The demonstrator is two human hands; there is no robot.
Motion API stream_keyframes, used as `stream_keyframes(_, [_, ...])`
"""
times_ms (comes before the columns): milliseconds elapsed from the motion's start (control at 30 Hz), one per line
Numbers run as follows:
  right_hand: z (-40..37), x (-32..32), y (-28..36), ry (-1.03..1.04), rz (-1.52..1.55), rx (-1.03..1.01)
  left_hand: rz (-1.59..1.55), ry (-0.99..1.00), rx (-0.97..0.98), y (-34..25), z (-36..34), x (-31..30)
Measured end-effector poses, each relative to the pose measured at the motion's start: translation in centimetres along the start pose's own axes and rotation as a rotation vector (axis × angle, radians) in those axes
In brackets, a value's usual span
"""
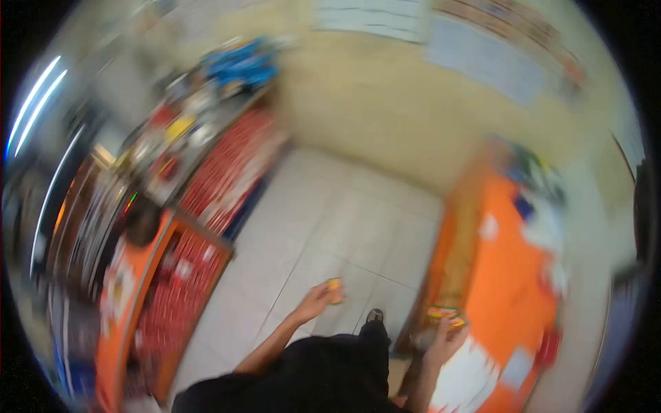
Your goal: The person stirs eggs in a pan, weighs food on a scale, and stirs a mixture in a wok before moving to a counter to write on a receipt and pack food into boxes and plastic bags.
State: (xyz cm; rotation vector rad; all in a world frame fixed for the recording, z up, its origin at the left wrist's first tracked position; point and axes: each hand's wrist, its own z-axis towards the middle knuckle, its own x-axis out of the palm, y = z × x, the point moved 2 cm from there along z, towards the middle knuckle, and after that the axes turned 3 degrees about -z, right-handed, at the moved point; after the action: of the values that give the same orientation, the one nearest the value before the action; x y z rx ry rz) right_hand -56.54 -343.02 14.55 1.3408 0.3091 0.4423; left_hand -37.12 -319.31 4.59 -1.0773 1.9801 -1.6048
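My left hand (315, 303) is out over the tiled floor, its fingers closed on a small yellow-orange packet (334, 285). Over by the orange-topped table, my right hand (444, 342) grips small packets (446, 316) in yellow, red and dark green. Motion blur hides any print on the packets and their exact number. Both hands are apart from each other, on either side of my dark-clothed body.
On the right, an orange-topped table (513, 265) bears papers, a red item and bags. To the left are shelves (227, 175) stacked with red packs, cluttered on top. Pale floor tiles (330, 234) lie between. Sheets (482, 58) hang on the wall.
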Motion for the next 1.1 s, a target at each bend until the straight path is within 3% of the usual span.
stream_keyframes(33, [1.6,2.5,-1.8,0.148,-0.095,0.062,-0.036,-0.016,0.034,-0.1,0.8,1.1])
stream_keyframes(67, [2.5,5.4,-1.1,0.267,-0.091,0.323,-0.054,0.011,0.074,-0.6,1.8,1.6])
stream_keyframes(100, [6.9,7.4,-1.7,0.326,-0.096,0.330,-0.074,-0.044,0.075,-2.0,4.3,2.1])
stream_keyframes(167, [11.4,9.2,-1.0,0.284,-0.113,0.220,-0.084,-0.019,0.072,-4.3,4.3,3.7])
stream_keyframes(200, [16.8,9.4,-0.5,0.302,-0.157,0.083,-0.192,-0.118,0.060,-4.5,5.0,3.9])
stream_keyframes(233, [23.3,8.2,-1.8,0.119,-0.337,-0.169,-0.218,-0.142,0.063,-4.1,5.6,3.1])
stream_keyframes(267, [33.3,3.2,-6.8,0.099,-0.319,-0.195,-0.250,-0.230,0.021,-3.4,6.3,1.6])
stream_keyframes(300, [39.5,3.1,-4.0,-0.028,-0.395,-0.310,-0.283,-0.326,-0.017,-3.0,7.0,0.1])
stream_keyframes(367, [47.2,3.9,-0.4,-0.215,-0.565,-0.453,-0.276,-0.450,0.012,-2.9,7.9,-2.8])
stream_keyframes(467, [52.1,10.6,-4.6,-0.175,-0.686,-0.488,-0.324,-0.588,-0.014,-3.5,9.6,-7.5])
stream_keyframes(533, [51.8,18.2,-11.5,0.086,-0.773,-0.401,-0.399,-0.737,0.045,-2.7,10.1,-10.0])
stream_keyframes(567, [50.5,21.9,-15.8,0.276,-0.830,-0.330,-0.130,-0.742,0.056,0.6,13.4,-12.9])
stream_keyframes(633, [47.1,27.7,-24.4,0.758,-0.958,-0.151,-0.055,-0.820,-0.096,-3.7,15.2,-15.5])
stream_keyframes(700, [44.9,32.0,-30.6,1.250,-1.103,0.043,0.004,-1.002,0.111,-8.7,16.6,-17.3])
stream_keyframes(767, [43.0,35.5,-33.2,1.621,-1.219,0.223,-0.039,-1.001,0.151,-13.1,16.9,-19.4])
stream_keyframes(900, [37.3,43.4,-35.5,2.040,-1.332,0.312,-0.054,-1.055,0.198,-15.1,16.1,-23.5])
stream_keyframes(967, [35.2,48.5,-36.7,2.146,-1.367,0.257,0.064,-1.237,0.098,-13.6,14.9,-25.0])
stream_keyframes(1033, [33.5,54.8,-37.9,2.221,-1.392,0.174,-0.198,-1.439,0.105,-12.2,13.6,-26.0])
stream_keyframes(1100, [31.9,60.5,-39.3,2.291,-1.437,0.088,-0.181,-1.555,-0.050,-9.8,11.3,-26.4])
